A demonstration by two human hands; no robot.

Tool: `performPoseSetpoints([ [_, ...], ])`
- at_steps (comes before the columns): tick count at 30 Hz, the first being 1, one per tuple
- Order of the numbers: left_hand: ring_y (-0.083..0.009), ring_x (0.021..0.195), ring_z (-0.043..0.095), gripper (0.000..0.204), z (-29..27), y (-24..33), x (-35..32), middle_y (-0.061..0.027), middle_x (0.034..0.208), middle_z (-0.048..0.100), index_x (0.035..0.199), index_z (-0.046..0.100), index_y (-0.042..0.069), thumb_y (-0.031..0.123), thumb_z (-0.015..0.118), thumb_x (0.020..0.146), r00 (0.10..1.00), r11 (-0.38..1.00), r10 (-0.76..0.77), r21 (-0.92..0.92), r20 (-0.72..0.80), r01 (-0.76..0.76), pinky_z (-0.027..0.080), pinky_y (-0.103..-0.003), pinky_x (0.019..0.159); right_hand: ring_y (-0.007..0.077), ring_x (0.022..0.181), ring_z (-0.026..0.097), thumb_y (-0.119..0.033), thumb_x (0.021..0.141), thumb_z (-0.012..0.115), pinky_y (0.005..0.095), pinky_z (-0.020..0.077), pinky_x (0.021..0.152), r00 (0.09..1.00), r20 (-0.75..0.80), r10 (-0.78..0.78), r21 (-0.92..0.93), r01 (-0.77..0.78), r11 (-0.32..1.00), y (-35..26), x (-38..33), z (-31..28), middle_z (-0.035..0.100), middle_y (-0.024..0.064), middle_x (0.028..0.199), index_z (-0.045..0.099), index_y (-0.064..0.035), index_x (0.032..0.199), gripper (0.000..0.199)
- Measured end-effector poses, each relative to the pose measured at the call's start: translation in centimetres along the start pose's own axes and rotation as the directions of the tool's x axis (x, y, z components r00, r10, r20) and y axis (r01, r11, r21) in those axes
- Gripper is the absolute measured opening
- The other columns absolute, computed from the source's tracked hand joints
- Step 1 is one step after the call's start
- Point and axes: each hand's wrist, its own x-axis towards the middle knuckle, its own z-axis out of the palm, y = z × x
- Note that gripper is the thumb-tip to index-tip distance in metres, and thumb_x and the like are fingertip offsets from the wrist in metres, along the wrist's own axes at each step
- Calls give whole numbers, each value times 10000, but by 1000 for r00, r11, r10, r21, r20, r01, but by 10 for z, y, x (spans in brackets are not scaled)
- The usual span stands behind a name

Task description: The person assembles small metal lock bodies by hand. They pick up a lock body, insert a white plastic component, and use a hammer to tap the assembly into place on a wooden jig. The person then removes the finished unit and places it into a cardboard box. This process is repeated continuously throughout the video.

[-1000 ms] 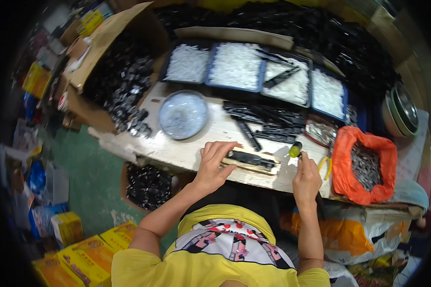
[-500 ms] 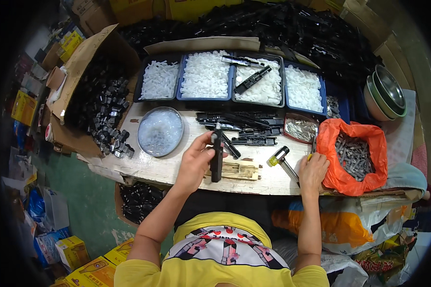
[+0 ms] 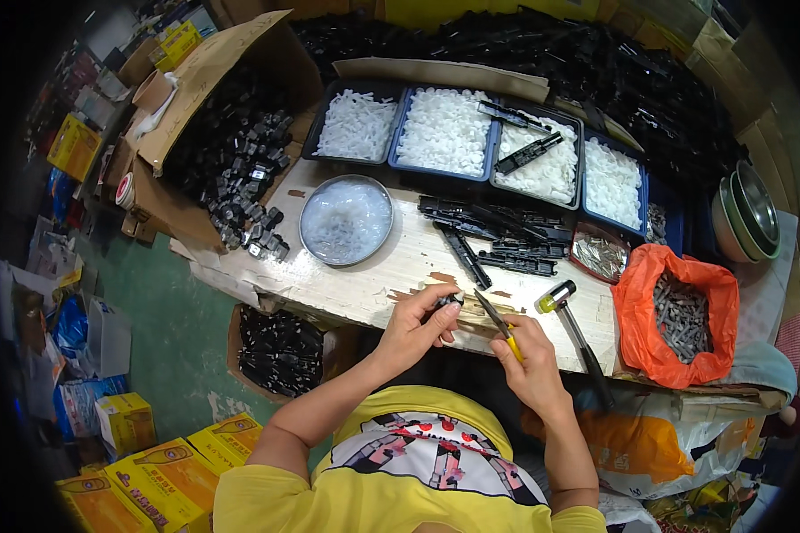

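The bench (image 3: 364, 284) is ending at a ragged near edge, and both hands are working right over that edge. Open board is lying only in the strip between the round dish (image 3: 346, 219) and the hands; behind it, black parts (image 3: 498, 235) and four trays (image 3: 471, 133) of white pieces are crowding the back. To the right, the orange bag (image 3: 680, 311) of metal bits is closing off that side, and a hammer (image 3: 573, 329) is lying with its handle out over the edge, just beside the right hand. To the left, a carton (image 3: 231, 169) of black parts is spilling onto the corner.

The left hand (image 3: 418, 324) is pinching a small black part (image 3: 449, 300) between thumb and fingertips, holding it at the bench edge over the wooden block (image 3: 476, 311). The right hand (image 3: 529, 355) is closed around a yellow-handled tool (image 3: 498, 324), its thin tip pointing up-left toward the part and nearly reaching it. The two hands are sitting close together, not touching.

Half a second earlier the left hand was gripping a long black piece upright on the block, and the right hand was resting by the hammer near the bag; now the long piece is gone from the left hand, and the right hand has moved in toward the left with the tool.
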Motion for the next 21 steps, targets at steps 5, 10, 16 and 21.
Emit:
performPoseSetpoints([
  [5,-81,560,557,287,1,5,-8,-66,746,610,1084,561,-16,184,582,879,989,983,126,145,-80,-113,457,-224,510,361,854,539,-97,799,631,393,443,738,996,65,-64,-10,64,998,-10,5,8,565,197,963,547,70,828,189],
  [10,-163,584,601,314,-2,-5,-9,-143,850,655,1094,560,-29,187,593,869,958,917,275,324,-85,-235,482,-293,560,361,835,538,-91,787,642,399,443,727,993,91,-69,-52,74,996,-14,5,8,565,202,927,546,75,827,196],
  [16,-206,545,600,257,-3,-7,-11,-141,725,638,1015,567,-19,200,570,880,955,838,287,501,-70,-215,473,-321,506,364,768,538,-82,776,645,400,458,659,979,197,-48,-126,74,989,-7,3,14,545,198,826,532,78,854,211],
  [21,-176,410,506,228,-36,-18,-16,-135,609,561,979,539,-14,193,544,884,851,669,-261,-550,456,500,409,-281,367,372,735,540,-56,772,636,402,451,625,935,351,-49,-166,114,980,-15,1,9,534,194,825,528,67,858,185],
])
